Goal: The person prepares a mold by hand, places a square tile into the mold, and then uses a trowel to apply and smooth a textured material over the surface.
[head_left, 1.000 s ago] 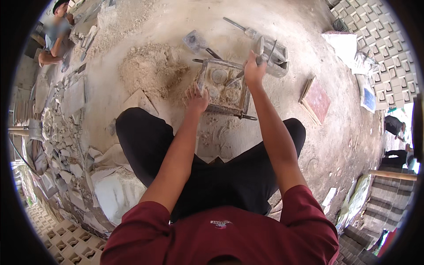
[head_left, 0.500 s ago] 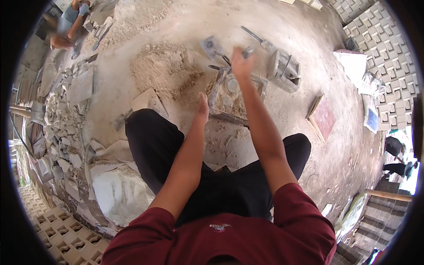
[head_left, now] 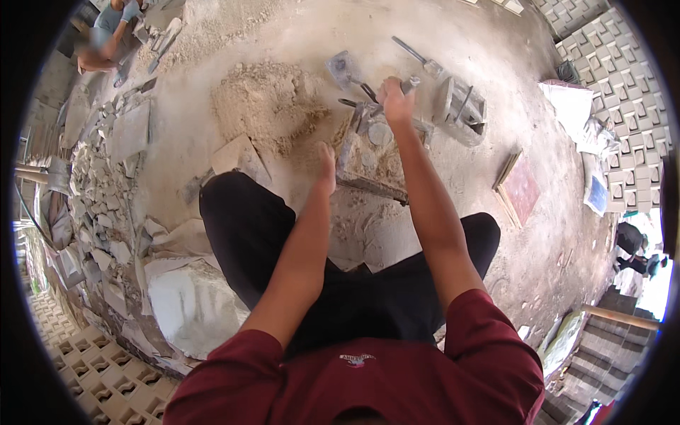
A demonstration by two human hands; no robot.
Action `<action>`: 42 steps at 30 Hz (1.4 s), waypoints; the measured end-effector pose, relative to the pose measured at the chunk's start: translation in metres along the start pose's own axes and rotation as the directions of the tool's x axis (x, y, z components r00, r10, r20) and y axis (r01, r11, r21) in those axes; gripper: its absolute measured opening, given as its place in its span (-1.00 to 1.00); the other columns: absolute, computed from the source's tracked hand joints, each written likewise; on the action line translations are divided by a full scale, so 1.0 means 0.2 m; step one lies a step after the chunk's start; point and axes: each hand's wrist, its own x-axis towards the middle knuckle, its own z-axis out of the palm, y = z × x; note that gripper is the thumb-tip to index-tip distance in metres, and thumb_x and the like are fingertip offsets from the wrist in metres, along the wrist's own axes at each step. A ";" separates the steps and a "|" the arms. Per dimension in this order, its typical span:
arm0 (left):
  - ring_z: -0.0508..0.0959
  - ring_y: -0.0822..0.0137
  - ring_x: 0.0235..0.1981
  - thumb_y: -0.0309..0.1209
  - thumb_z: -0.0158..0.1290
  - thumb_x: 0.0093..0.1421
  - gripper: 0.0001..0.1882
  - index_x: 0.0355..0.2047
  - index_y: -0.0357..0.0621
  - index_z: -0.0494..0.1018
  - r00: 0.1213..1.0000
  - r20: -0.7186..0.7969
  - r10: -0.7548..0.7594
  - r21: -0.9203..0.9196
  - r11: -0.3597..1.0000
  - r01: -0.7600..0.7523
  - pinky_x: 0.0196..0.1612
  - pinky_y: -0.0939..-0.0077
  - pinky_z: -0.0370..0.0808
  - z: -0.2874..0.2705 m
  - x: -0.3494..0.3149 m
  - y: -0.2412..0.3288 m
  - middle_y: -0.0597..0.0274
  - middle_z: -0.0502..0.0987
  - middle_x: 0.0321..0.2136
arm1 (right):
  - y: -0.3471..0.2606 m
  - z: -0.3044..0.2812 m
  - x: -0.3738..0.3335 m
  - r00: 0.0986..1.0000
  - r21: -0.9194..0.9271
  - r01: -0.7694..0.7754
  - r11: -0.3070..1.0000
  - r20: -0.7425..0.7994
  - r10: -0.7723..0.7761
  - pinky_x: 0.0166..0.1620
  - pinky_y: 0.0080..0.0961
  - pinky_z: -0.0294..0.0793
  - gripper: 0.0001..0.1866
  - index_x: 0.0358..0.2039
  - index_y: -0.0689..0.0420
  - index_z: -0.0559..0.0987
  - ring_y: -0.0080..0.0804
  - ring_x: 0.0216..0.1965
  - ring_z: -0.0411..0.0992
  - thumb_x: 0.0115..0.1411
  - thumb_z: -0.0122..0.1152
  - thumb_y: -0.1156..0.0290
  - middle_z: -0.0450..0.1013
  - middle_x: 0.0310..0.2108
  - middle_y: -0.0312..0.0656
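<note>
Beside the frame edge [head_left: 346, 152], left hand [head_left: 326, 168]

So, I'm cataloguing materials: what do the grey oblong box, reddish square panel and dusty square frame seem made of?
Grey oblong box: perhaps metal, dull; uniform grey walls, though grime leaves it open. Reddish square panel: possibly wood, matte; brownish edges. Dusty square frame: probably metal, worn; slim, dark rim.

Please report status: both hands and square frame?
Right hand grips tool near far edge of square frame; left hand beside its left side; right forearm partly hides frame.
</note>
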 end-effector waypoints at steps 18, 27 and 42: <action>-0.45 0.20 0.44 0.55 -0.61 0.08 0.13 0.41 -0.04 -0.31 0.998 -0.050 -0.038 -0.123 0.992 0.031 0.32 0.07 -0.67 0.02 -0.01 -0.05 0.13 -0.48 0.43 | -0.06 -0.05 -0.21 0.990 -0.156 0.068 0.985 0.131 -0.047 -0.64 -0.57 0.07 -0.64 -0.72 0.11 0.29 -0.62 -0.73 0.14 0.25 0.00 0.45 0.21 -0.76 -0.40; -0.36 0.20 0.45 0.44 -0.57 0.18 0.03 0.41 -0.09 -0.24 0.992 -0.048 0.121 -0.138 0.982 -0.126 0.34 0.11 -0.62 0.09 -0.05 -0.02 0.10 -0.39 0.44 | 0.00 0.03 -0.36 0.997 0.016 0.030 0.999 -0.075 -0.029 -0.60 -0.56 0.03 -0.63 -0.68 0.06 0.27 -0.62 -0.69 0.11 0.32 -0.07 0.45 0.18 -0.72 -0.42; -0.14 0.15 0.43 0.51 -0.69 0.12 0.13 0.38 -0.17 -0.02 0.996 -0.056 0.076 -0.190 0.978 -0.085 0.35 0.10 -0.54 -0.03 0.00 0.00 0.05 -0.04 0.40 | 0.06 0.05 -0.58 0.982 -0.256 0.179 0.950 0.099 -0.158 -0.60 -0.59 0.14 -0.72 -0.65 0.15 0.42 -0.72 -0.64 0.18 0.23 0.04 0.50 0.27 -0.70 -0.48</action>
